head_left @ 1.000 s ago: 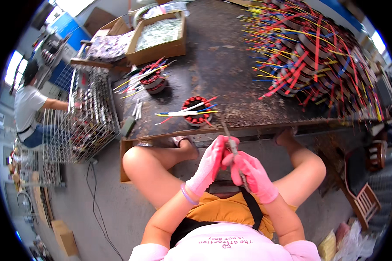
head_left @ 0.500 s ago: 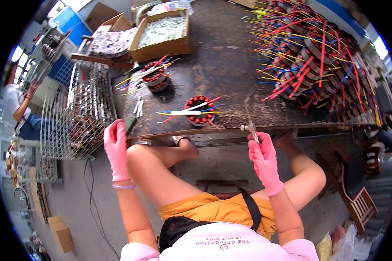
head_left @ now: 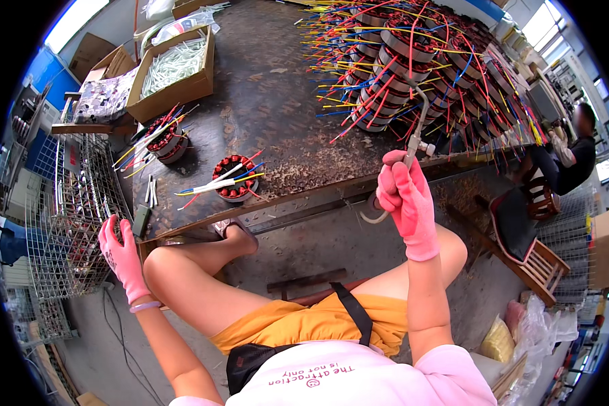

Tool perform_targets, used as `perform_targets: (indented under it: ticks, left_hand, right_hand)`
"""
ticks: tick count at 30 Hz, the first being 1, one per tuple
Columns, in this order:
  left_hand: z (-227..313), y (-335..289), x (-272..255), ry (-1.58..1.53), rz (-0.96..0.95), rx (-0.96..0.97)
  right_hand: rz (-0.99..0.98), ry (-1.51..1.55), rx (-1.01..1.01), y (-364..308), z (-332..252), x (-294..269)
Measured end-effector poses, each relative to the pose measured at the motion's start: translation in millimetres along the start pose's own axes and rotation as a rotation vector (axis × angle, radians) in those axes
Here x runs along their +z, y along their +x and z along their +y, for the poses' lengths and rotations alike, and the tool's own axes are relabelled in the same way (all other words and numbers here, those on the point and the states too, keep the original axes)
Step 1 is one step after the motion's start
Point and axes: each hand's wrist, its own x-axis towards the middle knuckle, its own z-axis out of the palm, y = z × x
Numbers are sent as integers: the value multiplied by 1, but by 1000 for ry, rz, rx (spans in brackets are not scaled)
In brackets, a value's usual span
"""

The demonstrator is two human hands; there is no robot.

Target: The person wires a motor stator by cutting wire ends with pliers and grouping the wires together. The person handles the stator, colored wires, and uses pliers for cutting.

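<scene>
My right hand (head_left: 403, 200), in a pink glove, is closed around a metal hand tool (head_left: 416, 135) with a curved nozzle and a pale hose looping below the fist; it hovers over the near edge of the dark workbench (head_left: 277, 115). My left hand (head_left: 118, 252), also pink-gloved, reaches far left and presses against the front of a wire mesh basket (head_left: 68, 223) full of small parts. On the bench between my hands sits a round wound coil (head_left: 233, 177) with red, blue and yellow wires sticking out.
A big heap of similar coils with coloured wires (head_left: 426, 61) fills the bench's right side. Two more coils (head_left: 164, 139) and cardboard boxes (head_left: 176, 68) stand at the left rear. A wooden chair (head_left: 531, 237) and another person (head_left: 575, 145) are to the right.
My left hand has let go of the tool and swung out left to the wire basket. My right hand has lifted the tool up toward the bench edge.
</scene>
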Motion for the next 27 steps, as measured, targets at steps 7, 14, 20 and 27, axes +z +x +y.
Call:
perform_targets:
  ticks: [7, 14, 20, 27]
  left_hand:
    - [-26, 5, 8, 19, -344, -128]
    - [-4, 13, 7, -16, -324, -150]
    - [43, 7, -4, -46, -35, 16]
    - [10, 12, 5, 144, -411, -123]
  right_hand:
    - [-80, -172, 269, -6, 7, 16]
    - [-61, -197, 594, -22, 35, 27]
    - [-200, -165, 635, -27, 62, 45]
    - [-213, -169, 637, -26, 55, 56]
